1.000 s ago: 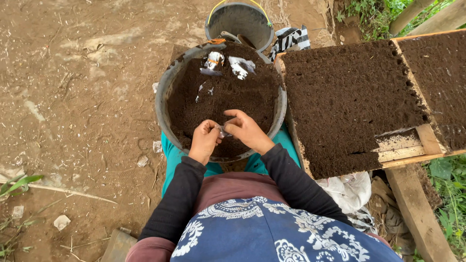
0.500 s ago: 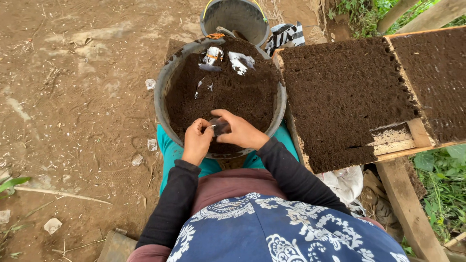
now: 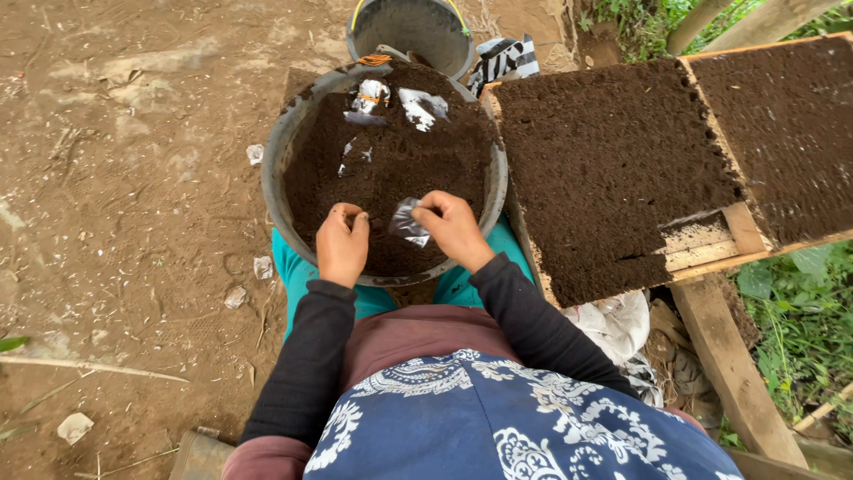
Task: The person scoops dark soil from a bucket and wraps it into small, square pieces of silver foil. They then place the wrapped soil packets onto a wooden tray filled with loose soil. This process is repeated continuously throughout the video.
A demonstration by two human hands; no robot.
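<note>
Head view: right hand pinches plastic bag, left hand clenched, above basin near rim.

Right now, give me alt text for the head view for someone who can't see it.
A seated person's right hand pinches a small clear plastic packet over a round basin of dark soil, the left hand closed beside it. A soil-filled wooden tray sits to the right.
</note>
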